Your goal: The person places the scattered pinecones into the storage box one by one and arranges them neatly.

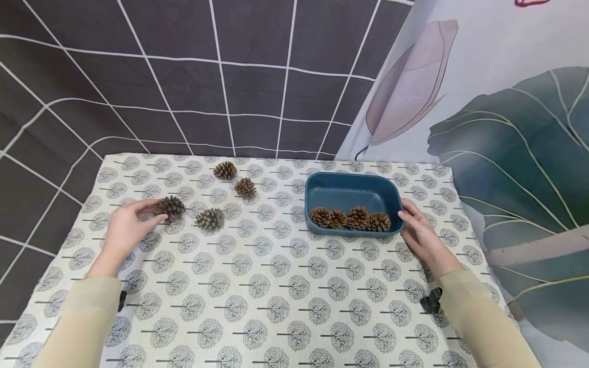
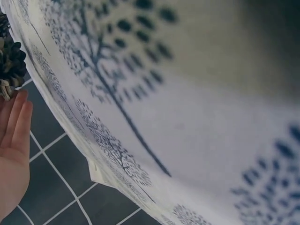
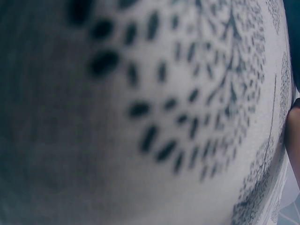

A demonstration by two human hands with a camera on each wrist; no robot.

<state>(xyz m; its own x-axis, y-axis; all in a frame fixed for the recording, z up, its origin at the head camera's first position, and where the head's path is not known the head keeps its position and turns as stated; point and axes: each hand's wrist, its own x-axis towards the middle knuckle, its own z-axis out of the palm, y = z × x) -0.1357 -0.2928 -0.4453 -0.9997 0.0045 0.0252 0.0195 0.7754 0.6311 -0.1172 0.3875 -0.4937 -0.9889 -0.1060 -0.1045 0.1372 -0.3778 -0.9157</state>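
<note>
On the left of the table, my left hand (image 1: 127, 227) pinches a dark brown pine cone (image 1: 171, 208) between thumb and fingers. The left wrist view shows part of that pine cone (image 2: 10, 63) beside the fingers (image 2: 18, 119). Just right of it lies another pine cone (image 1: 210, 219), with two more, one pine cone (image 1: 225, 170) and a second pine cone (image 1: 245, 187), farther back. My right hand (image 1: 422, 232) holds the right end of a blue rectangular tub (image 1: 352, 179), its thumb at the rim. Several pine cones (image 1: 357, 218) line the tub's near side.
A cream tablecloth (image 1: 257, 306) printed with grey trees covers the table. Behind it hangs dark cloth (image 1: 257, 92) with a white grid, and a leaf-patterned curtain (image 1: 529, 153) is at the right. The right wrist view shows mostly blurred tablecloth (image 3: 164, 117).
</note>
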